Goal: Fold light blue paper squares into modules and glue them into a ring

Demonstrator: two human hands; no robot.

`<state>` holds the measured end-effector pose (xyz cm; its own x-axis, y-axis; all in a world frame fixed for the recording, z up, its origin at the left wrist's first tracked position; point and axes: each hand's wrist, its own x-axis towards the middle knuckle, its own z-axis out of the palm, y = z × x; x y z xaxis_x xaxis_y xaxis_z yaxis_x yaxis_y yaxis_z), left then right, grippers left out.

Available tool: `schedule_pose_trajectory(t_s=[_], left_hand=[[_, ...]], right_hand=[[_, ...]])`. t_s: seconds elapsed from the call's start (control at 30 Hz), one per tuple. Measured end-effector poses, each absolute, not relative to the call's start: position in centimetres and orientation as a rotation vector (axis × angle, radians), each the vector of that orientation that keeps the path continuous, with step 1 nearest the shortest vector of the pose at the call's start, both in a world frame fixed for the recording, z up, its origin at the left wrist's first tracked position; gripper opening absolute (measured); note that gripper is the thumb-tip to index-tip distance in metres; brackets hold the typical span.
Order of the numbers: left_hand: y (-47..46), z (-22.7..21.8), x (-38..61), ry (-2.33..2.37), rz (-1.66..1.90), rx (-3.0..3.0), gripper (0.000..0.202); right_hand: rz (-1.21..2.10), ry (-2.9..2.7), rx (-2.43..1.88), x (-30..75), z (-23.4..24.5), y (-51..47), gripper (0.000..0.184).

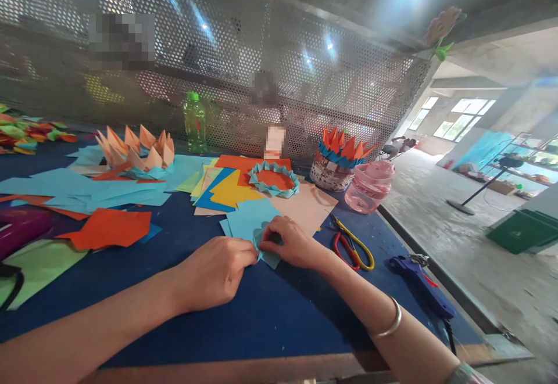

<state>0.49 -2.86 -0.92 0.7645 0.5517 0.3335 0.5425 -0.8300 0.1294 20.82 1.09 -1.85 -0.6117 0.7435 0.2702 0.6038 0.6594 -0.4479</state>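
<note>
Two of my hands meet over light-blue paper (250, 218) on the blue bench (183, 340). The paper lies right at my fingertips, its sheets spreading out just beyond them. My right hand (293, 243) has thumb and forefinger brought narrow, pinching its near part. My left hand (220, 269) is curled, fingers drawn together with the tips at that same spot; whether they pinch or only press, I cannot tell.

Beyond my fingers, past those sheets, sits a scalloped blue ring (288, 187) on orange paper, with a yellow sheet (227, 191) to its left. Near my right fingers, on their outer side, lies a cutting tool with one red and one yellow handle (369, 260). Farther right of them rests a purple-blue glue gun (421, 282), and a pink jar (368, 189) stands beyond the tool. Well left of my left fingers is an orange sheet (115, 227); farther out on that side stand a peach pointed paper crown (154, 159) and a green-capped bottle (195, 125).
</note>
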Motion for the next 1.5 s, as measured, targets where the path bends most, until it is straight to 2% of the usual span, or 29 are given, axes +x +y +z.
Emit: schedule_pose_trajectory(t_s=[0.17,0.37,0.57,0.7,0.97,1.13,1.5], left_hand=[[-2.8,-0.8,0.8,0.928,0.459,2.918,0.042],[-2.8,-0.5,0.9,0.947,0.372,2.892,0.042],[-2.9,-0.4,0.9,0.945,0.379,2.898,0.039],[-2.9,-0.6,0.9,0.944,0.382,2.894,0.039],[-3.0,-0.2,1.1,0.983,0.331,2.874,0.039],[-3.1,-0.5,1.0,0.989,0.338,2.897,0.037],[-3.1,-0.2,0.8,1.013,0.311,2.822,0.040]], right_hand=[[0.440,-2.449,-1.055,20.9,-1.8,1.1,0.005],[0.480,-2.407,-1.081,20.9,-2.0,1.1,0.007],[0.532,-2.281,-1.317,20.5,-2.0,1.0,0.019],[0.472,-2.264,-1.296,20.3,-2.4,1.1,0.011],[0.454,-2.259,-1.295,20.4,-2.4,0.6,0.007],[0.492,-2.247,-1.354,20.1,-2.0,0.1,0.025],[0.513,-2.270,-1.395,19.9,-1.7,0.2,0.024]])
